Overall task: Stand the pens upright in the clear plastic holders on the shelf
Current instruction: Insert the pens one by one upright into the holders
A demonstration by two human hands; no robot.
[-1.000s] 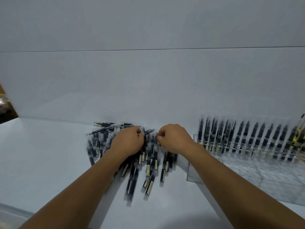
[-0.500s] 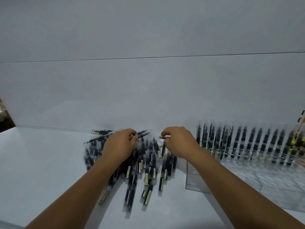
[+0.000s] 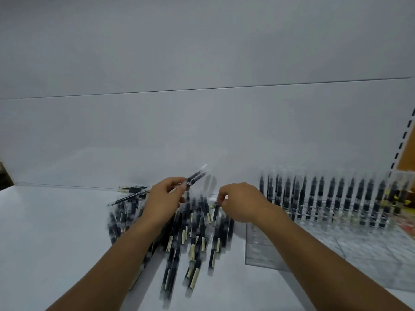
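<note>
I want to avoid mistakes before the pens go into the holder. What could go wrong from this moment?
1. The left hand pinches two or so pens near one end, so one may slip and fall back onto the loose pile.
2. The right hand picks at the pile right beside the clear holder; its forearm could bump the standing pens.
3. Several loose pens lie toward the near edge of the shelf and might roll off.
</note>
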